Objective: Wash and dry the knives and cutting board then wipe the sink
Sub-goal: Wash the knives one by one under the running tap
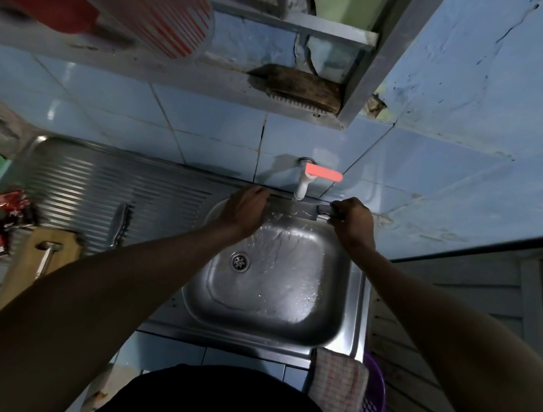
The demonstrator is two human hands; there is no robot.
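Both hands outstretched, left hand (245,208) flat, right hand (352,220) gripping

Sink basin (270,309) open below; tap (301,189) and knife (293,210) span far rim; second knife (119,225) lies on drainboard (93,182).

No legible text anywhere

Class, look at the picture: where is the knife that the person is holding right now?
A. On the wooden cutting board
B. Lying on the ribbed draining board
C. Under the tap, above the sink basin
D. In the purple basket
C: the right hand grips the knife by its handle, the blade under the tap over the sink.
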